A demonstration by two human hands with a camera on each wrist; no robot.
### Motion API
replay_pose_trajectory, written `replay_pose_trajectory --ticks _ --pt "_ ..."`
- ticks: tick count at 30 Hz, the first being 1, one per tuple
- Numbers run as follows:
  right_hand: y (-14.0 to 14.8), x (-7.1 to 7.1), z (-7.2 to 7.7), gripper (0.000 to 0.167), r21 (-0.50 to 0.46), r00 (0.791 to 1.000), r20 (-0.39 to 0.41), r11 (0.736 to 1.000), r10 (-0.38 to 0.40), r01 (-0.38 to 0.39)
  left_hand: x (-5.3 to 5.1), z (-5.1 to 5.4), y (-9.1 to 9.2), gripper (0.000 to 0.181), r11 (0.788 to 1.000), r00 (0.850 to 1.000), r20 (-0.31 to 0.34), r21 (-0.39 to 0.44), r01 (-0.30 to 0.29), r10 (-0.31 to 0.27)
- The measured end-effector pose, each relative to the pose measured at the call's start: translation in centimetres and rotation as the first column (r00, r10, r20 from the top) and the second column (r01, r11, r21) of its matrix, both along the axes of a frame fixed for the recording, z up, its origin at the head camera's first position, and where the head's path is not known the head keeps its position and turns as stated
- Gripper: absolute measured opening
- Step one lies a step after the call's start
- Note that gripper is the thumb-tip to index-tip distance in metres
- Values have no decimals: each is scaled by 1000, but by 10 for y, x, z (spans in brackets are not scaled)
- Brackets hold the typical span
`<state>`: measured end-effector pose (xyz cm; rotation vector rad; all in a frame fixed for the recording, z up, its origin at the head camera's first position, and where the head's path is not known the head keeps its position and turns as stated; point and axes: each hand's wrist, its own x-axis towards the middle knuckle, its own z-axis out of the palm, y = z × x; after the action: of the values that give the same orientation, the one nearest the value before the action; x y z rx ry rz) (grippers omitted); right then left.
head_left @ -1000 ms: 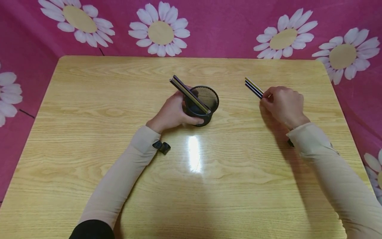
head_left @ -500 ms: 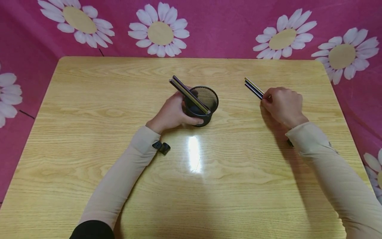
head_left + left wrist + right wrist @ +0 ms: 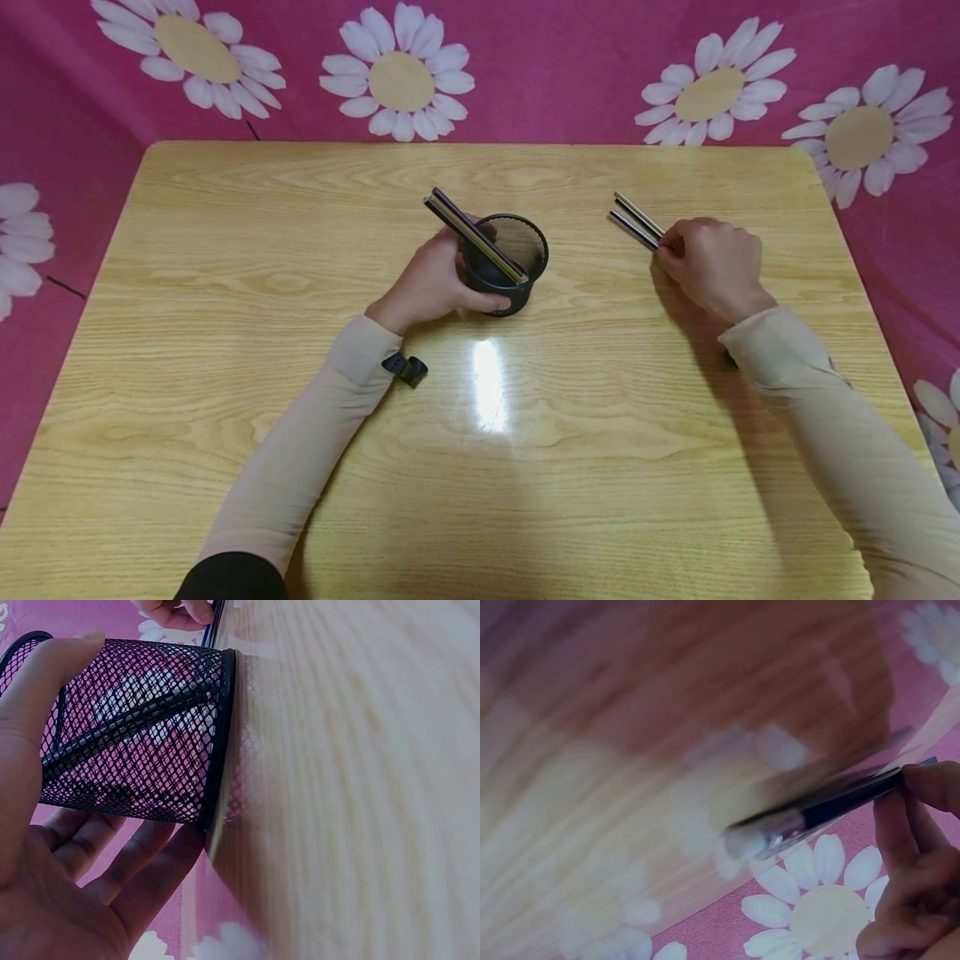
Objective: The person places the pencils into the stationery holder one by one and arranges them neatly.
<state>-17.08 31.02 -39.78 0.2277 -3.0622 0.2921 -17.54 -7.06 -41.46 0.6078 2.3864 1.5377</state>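
Mesh cup: a black pen cup [image 3: 522, 239] stands upright near the middle of the table [image 3: 585, 475], its base down at the wooden top.
Left hand: the hand [image 3: 427, 287] wraps the cup from its left – thumb along the near side, fingers spread around the other side, as the left wrist view shows.
Pencils in the cup: a small bundle of pencils [image 3: 478, 237], dark with a yellowish one among them, leans steeply; the upper ends stick out past the rim toward the far left, and the lower ends sit inside, toward the near right.
Right hand: well apart from the cup, near the table's right side, the hand [image 3: 716, 265] pinches between thumb and forefinger, the other fingers curled in.
Pencils at the right hand: loose pencils [image 3: 637, 232], a yellow one and dark ones, point away to the far left, their far ends slightly fanned (whether they are lifted or lie on the wood, I cannot tell; the right wrist view is blurred there).
Sleeves: both arms wear pale sleeves [image 3: 832, 433], and a small black device [image 3: 405, 368] sits at the left wrist.
Backdrop: pink cloth [image 3: 555, 75] with large white daisies [image 3: 402, 81] surrounds the table's far edge and sides.
Shine: a bright reflection [image 3: 490, 387] lies on the wood just nearer than the cup.
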Motion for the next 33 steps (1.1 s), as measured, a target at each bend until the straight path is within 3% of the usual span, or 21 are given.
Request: replay_pose_trajectory --ticks 15,23,33 --pt "-10 9 3 20 -41 998 -61 999 8 -11 0 1 0 95 1000 1000 3 5 -2 2" --pt "-16 13 5 17 -121 994 -110 992 10 -23 0 2 0 95 1000 1000 -5 11 2 -2" --pt "-33 20 18 11 -185 978 -195 976 77 -113 1 2 1 95 1000 1000 -7 9 3 -2"
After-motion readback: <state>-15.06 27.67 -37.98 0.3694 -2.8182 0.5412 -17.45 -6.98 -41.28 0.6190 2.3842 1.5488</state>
